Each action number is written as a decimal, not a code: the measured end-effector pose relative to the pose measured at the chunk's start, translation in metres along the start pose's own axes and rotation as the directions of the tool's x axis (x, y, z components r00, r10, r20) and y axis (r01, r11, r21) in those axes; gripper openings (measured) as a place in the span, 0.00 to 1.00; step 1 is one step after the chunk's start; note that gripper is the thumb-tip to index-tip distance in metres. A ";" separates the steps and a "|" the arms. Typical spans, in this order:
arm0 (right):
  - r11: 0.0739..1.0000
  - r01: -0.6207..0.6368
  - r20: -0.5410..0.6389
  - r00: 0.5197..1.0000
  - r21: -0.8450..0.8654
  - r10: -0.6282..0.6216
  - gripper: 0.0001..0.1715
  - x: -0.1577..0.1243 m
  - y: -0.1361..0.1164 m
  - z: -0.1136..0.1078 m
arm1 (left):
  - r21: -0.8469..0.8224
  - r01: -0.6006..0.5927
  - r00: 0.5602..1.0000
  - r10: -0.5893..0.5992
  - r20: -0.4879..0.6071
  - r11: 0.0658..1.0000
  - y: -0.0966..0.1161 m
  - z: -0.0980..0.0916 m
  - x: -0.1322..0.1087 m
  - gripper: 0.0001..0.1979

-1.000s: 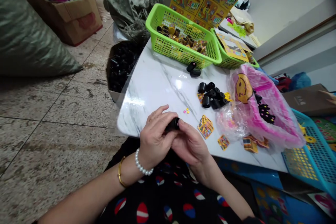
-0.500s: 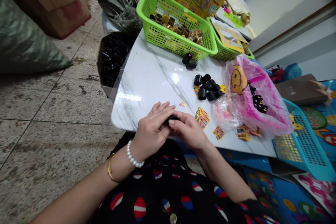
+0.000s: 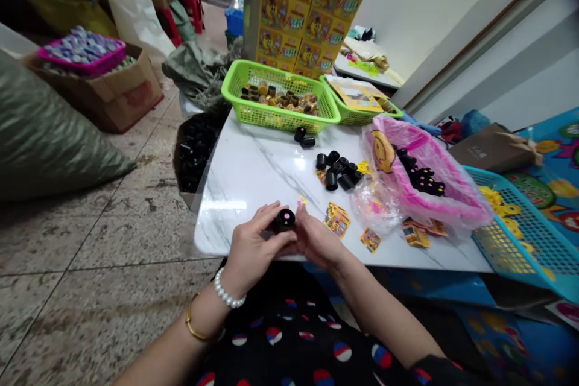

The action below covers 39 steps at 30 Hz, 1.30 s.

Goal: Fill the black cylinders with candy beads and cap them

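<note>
My left hand (image 3: 253, 235) is closed around a short black plastic cylinder (image 3: 280, 223). The cylinder's hollow end faces up, and a small pink dot (image 3: 287, 216) shows inside it. Close against it on the right is my right hand (image 3: 319, 241), turned on its side with its fingers stretched out; some fingers are partly hidden. Tiny pink and yellow pieces (image 3: 303, 200) lie on the table just beyond those fingertips. Colourful printed cards (image 3: 337, 220) are spread to the right, below a cluster of black cylinders (image 3: 339, 169).
A green basket (image 3: 280, 119) of wrapped pieces stands at the back of the white table (image 3: 248, 169). On the right are a plastic-lined pink basket (image 3: 452, 202) and a blue basket (image 3: 511, 253) with yellow parts. A box of black cylinders (image 3: 194, 154) adjoins the table's left edge.
The view has tilted upward. My hands have parted slightly: the right thumb has come off the black cylinder, which now stays in my left hand with its hollow end showing.
</note>
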State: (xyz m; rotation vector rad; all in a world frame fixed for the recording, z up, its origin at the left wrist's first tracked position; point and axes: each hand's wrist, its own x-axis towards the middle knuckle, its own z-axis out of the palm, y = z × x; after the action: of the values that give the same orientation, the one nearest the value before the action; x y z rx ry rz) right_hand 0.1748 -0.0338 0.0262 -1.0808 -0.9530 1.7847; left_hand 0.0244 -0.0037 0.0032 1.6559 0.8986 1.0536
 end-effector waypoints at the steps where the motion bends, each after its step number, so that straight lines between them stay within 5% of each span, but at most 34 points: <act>1: 0.999 -0.037 0.005 0.999 -0.008 0.037 0.44 -0.003 -0.003 -0.003 | -0.006 0.024 1.000 -0.024 0.015 1.000 0.000 -0.002 0.001 0.20; 4: 0.969 0.069 -0.200 0.973 -0.238 -0.118 0.36 -0.016 -0.010 -0.007 | 0.028 0.027 0.999 -0.028 0.034 0.999 0.000 -0.004 0.002 0.21; 6: 0.869 0.168 -0.308 0.890 -0.465 -0.337 0.34 -0.025 -0.012 -0.002 | 0.131 -0.065 0.997 0.061 0.040 0.989 0.000 0.001 0.001 0.21; 9: 0.654 0.233 -0.222 0.815 -0.720 -0.535 0.27 -0.034 -0.018 0.004 | 0.314 -0.308 0.951 0.297 0.081 0.898 0.003 0.012 0.005 0.19; 12: 0.493 0.218 -0.170 0.760 -0.842 -0.627 0.18 -0.042 -0.039 -0.020 | 0.406 -0.464 0.886 0.420 0.198 0.787 0.010 0.014 0.016 0.25; 14: 0.395 0.108 -0.246 0.627 -0.912 -0.739 0.16 -0.057 -0.065 -0.058 | 0.438 -0.494 0.869 0.425 0.253 0.751 0.014 0.008 0.028 0.27; 17: 0.194 -0.277 -0.278 0.304 -0.941 -0.911 0.19 -0.083 -0.109 -0.125 | 0.468 -0.475 0.880 0.399 0.257 0.746 0.017 -0.003 0.046 0.21; 18: 0.150 -0.406 -0.268 0.251 -0.901 -0.930 0.21 -0.090 -0.121 -0.142 | 0.473 -0.457 0.889 0.377 0.259 0.753 0.016 -0.006 0.051 0.19; 19: 0.092 -0.496 -0.243 0.249 -0.863 -0.938 0.23 -0.093 -0.128 -0.155 | 0.476 -0.437 0.899 0.349 0.265 0.763 0.015 -0.007 0.055 0.17; 21: -0.028 -0.573 -0.176 0.297 -0.819 -0.938 0.23 -0.088 -0.132 -0.162 | 0.471 -0.402 0.912 0.298 0.282 0.785 0.012 -0.006 0.060 0.14; 23: -0.216 -0.512 -0.065 0.475 -0.832 -0.878 0.20 -0.070 -0.121 -0.150 | 0.452 -0.389 0.913 0.271 0.305 0.803 0.009 -0.001 0.063 0.12; 26: -0.510 -0.230 0.136 0.801 -0.829 -0.583 0.19 -0.031 -0.096 -0.123 | 0.418 -0.387 0.907 0.257 0.334 0.822 0.009 0.003 0.065 0.13; 28: -0.582 -0.103 0.181 0.894 -0.806 -0.409 0.17 -0.011 -0.085 -0.114 | 0.412 -0.379 0.909 0.249 0.335 0.828 0.011 0.001 0.067 0.14; 32: -0.507 -0.117 0.116 0.907 -0.854 -0.406 0.15 -0.001 -0.084 -0.109 | 0.446 -0.339 0.933 0.237 0.269 0.828 0.016 -0.008 0.067 0.17; 36: -0.209 0.021 0.126 0.857 -0.978 -0.500 0.20 -0.008 -0.081 -0.080 | 0.419 -0.281 0.958 0.225 0.177 0.864 0.017 -0.006 0.064 0.25; 39: 0.018 0.159 0.138 0.905 -0.987 -0.403 0.25 -0.007 -0.066 -0.055 | 0.396 -0.274 0.960 0.226 0.163 0.877 0.010 0.000 0.058 0.24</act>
State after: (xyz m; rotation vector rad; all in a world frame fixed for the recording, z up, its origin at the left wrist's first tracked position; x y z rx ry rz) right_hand 0.2447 -0.0057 0.0684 -1.6116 -2.2424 0.3590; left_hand 0.0458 0.0455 0.0268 2.2162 0.8922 0.9701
